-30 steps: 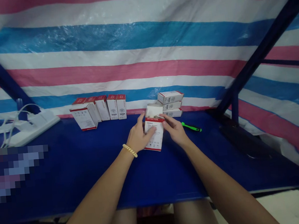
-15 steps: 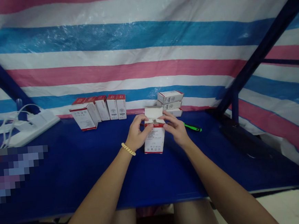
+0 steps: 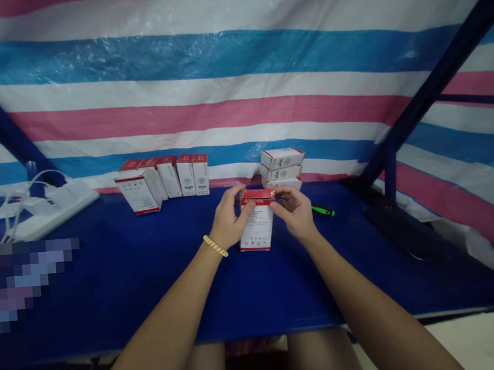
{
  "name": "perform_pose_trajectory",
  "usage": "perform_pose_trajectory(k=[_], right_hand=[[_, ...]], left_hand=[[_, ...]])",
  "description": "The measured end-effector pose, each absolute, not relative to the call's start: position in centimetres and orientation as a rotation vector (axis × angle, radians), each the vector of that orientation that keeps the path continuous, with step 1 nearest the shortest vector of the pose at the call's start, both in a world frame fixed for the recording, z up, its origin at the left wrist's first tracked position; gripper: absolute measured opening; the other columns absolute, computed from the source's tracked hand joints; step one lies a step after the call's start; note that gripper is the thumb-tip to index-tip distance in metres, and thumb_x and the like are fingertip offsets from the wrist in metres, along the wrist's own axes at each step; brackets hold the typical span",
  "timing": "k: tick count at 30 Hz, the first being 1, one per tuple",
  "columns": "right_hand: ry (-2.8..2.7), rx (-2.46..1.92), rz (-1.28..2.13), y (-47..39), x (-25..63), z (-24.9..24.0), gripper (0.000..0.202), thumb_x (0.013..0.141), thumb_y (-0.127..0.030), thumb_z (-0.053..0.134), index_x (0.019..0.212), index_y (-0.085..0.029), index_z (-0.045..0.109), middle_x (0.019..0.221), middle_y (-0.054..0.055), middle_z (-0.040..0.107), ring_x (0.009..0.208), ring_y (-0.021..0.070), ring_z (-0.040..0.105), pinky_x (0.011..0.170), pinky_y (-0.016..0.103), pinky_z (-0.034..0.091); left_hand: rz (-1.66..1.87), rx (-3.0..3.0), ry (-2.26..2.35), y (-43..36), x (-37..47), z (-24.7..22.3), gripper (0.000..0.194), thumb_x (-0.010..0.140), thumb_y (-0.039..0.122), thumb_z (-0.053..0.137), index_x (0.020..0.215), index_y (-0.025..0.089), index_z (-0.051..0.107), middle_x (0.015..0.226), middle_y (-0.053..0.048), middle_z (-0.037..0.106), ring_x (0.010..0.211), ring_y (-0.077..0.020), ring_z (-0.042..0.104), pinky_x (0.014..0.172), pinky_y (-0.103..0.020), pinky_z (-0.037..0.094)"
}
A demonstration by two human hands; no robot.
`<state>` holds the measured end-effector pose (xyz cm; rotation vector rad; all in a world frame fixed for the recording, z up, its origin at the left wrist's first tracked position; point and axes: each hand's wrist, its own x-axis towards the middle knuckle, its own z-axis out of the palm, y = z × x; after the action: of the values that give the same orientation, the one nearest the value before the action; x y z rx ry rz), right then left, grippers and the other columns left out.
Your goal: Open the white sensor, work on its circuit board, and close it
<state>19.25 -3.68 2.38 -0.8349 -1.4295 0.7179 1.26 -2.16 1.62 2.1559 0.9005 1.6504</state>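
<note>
A white box with red trim stands upright on the blue table, its top flap folded down. My left hand, with a bead bracelet on the wrist, grips the box's left side and top. Against the top right corner of the box my right hand presses with its fingertips.
A row of several like boxes stands at the back left, and a stack of three boxes lies just behind my hands. A green-handled tool lies right of them. A white power strip with cables sits far left. A striped tarp hangs behind.
The open top flap of the box has been folded down and shut. Both hands stayed on the box and moved to its top edge.
</note>
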Motion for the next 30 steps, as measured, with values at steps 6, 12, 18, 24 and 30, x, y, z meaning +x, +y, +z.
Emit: perform_pose_trajectory(k=[6, 12, 18, 24, 30], right_hand=[[-1.474, -0.811, 0.71, -3.6, 19.3, 2.1, 0.039, 0.073, -0.046, 0.069, 0.105, -0.024, 0.061, 0.119, 0.008, 0.064, 0.101, 0.0219, 0.061, 0.077, 0.037, 0.054], [-1.473, -0.767, 0.758, -3.7, 19.4, 2.2, 0.038, 0.071, -0.043, 0.071, 0.103, -0.024, 0.062, 0.123, 0.008, 0.063, 0.101, 0.0223, 0.062, 0.078, 0.038, 0.053], [-1.37, -0.811, 0.781, -3.6, 19.0, 2.6, 0.034, 0.074, -0.054, 0.065, 0.083, -0.022, 0.057, 0.113, 0.008, 0.068, 0.096, 0.0225, 0.064, 0.075, 0.037, 0.053], [-1.39, -0.803, 0.741, -3.3, 18.8, 2.5, 0.035, 0.08, -0.048, 0.061, 0.108, -0.028, 0.058, 0.108, 0.005, 0.069, 0.095, 0.02, 0.064, 0.076, 0.036, 0.053], [-1.505, -0.785, 0.626, -3.2, 19.4, 2.5, 0.023, 0.084, -0.041, 0.059, 0.097, -0.025, 0.071, 0.108, 0.004, 0.068, 0.105, 0.0196, 0.061, 0.092, 0.04, 0.049]], left_hand=[[1.655, 1.948, 0.933, -2.5, 1.3, 2.4, 0.027, 0.092, 0.041, 0.049, 0.106, 0.019, 0.058, 0.098, -0.007, 0.067, 0.082, -0.0176, 0.064, 0.073, -0.033, 0.052], [1.599, 1.782, 0.933, -2.3, 1.4, 2.7, 0.019, 0.087, 0.036, 0.056, 0.096, 0.02, 0.06, 0.084, -0.003, 0.066, 0.077, -0.0181, 0.064, 0.068, -0.032, 0.052], [1.563, 1.718, 0.89, -2.4, 1.4, 2.8, 0.013, 0.084, 0.03, 0.055, 0.093, 0.021, 0.058, 0.08, -0.002, 0.063, 0.081, -0.0191, 0.063, 0.071, -0.033, 0.051], [1.572, 1.739, 0.891, -2.2, 1.4, 2.7, 0.013, 0.083, 0.027, 0.056, 0.094, 0.02, 0.06, 0.09, -0.004, 0.065, 0.082, -0.0188, 0.061, 0.073, -0.034, 0.051], [1.767, 1.965, 0.721, -2.5, 1.4, 2.9, 0.022, 0.088, 0.022, 0.052, 0.106, 0.022, 0.064, 0.112, -0.006, 0.061, 0.102, -0.0193, 0.058, 0.089, -0.038, 0.048]])
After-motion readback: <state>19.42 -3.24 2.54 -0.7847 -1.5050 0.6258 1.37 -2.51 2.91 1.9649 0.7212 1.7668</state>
